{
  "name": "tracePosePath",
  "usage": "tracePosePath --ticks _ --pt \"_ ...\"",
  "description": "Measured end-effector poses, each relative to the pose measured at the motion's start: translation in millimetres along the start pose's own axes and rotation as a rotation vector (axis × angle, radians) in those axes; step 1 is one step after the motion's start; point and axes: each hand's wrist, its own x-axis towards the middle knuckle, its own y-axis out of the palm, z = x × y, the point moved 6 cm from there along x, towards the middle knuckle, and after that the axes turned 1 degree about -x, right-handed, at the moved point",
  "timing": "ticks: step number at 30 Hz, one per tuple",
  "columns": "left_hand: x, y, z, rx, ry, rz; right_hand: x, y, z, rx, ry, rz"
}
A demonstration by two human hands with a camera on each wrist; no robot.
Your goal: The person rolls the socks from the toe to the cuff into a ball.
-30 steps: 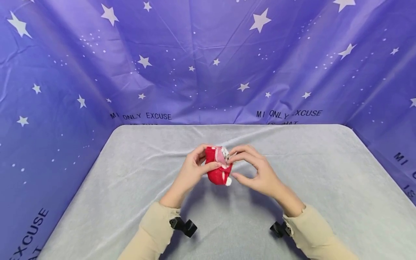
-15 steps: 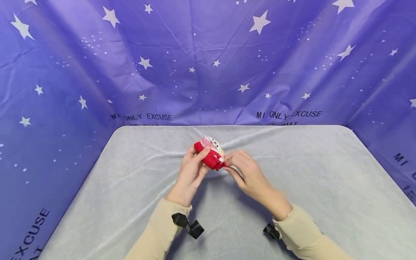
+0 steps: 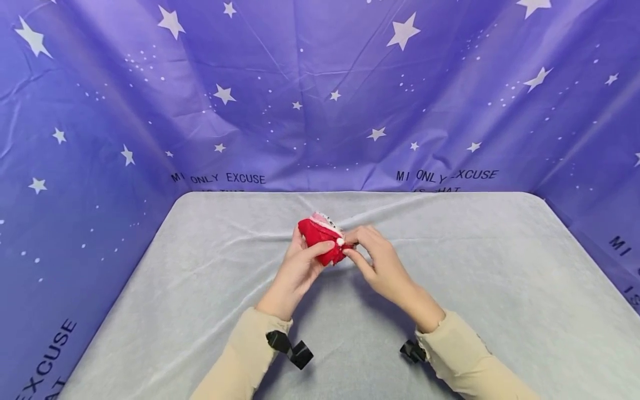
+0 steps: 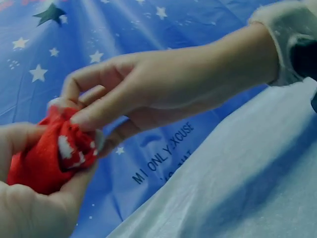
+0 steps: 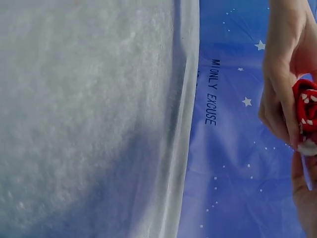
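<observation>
A rolled red sock [image 3: 316, 234] with white and pink patches and a small white pompom is held above the table in the head view. My left hand [image 3: 300, 264] grips it from the left, thumb across its front. From the right, my right hand [image 3: 377, 258] pinches its right end between thumb and fingers. In the left wrist view the red sock [image 4: 42, 166] shows a fold with white-patterned fabric inside, right thumb on its edge. At the right border of the right wrist view, only part of the red sock [image 5: 307, 106] shows; the frame cuts off the rest.
A grey cloth-covered table [image 3: 200, 278] lies beneath both hands. Behind it and along the sides hangs a purple-blue curtain [image 3: 300, 83] with white stars and lettering. Black camera mounts [image 3: 300, 354] sit at both sleeve cuffs.
The sock has moved left and slightly up and turned in the left hand. My right hand has gone from loosely spread fingers beside it to a pinch on its right end.
</observation>
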Motion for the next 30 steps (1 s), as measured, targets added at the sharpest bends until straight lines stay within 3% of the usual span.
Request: tracePosePath --ticks 3,6,8,10,15,17,20,23,27,30 --pt "2.4 -1.1 0.5 -0.024 0.029 -0.063 -0.4 2.9 7.5 -0.045 -0.136 -0.004" --pt "3.3 -0.5 1.8 -0.095 0.03 -0.11 -4.2 6.7 16.7 -0.174 -0.304 -0.005" --pt "2.8 1.2 3.1 -0.154 0.014 -0.123 -6.5 8.4 18.5 -0.253 -0.351 -0.018" --pt "1.6 4.2 4.0 -0.206 -0.012 -0.103 -6.4 8.9 15.6 -0.274 -0.318 -0.027" --pt "0.0 12.5 -0.5 -0.29 -0.053 0.054 -1.4 7.3 0.9 -0.166 -0.118 -0.057" --pt "-0.7 12.8 -2.7 -0.285 -0.065 0.112 0.0 5.2 -3.3 -0.104 -0.068 -0.074" --pt "-1.5 9.3 -4.3 -0.206 -0.075 0.143 2.4 1.3 -9.8 0.006 0.009 -0.108" --pt "0.4 4.3 -5.2 -0.076 -0.047 0.119 5.1 -0.8 -13.6 0.131 0.08 -0.138" --pt "5.7 0.0 -6.3 0.057 0.036 0.018 4.6 3.7 -15.6 0.329 0.195 -0.177" --pt "9.3 -0.9 -5.7 0.117 0.099 -0.068 0.0 9.3 -15.0 0.412 0.288 -0.215"
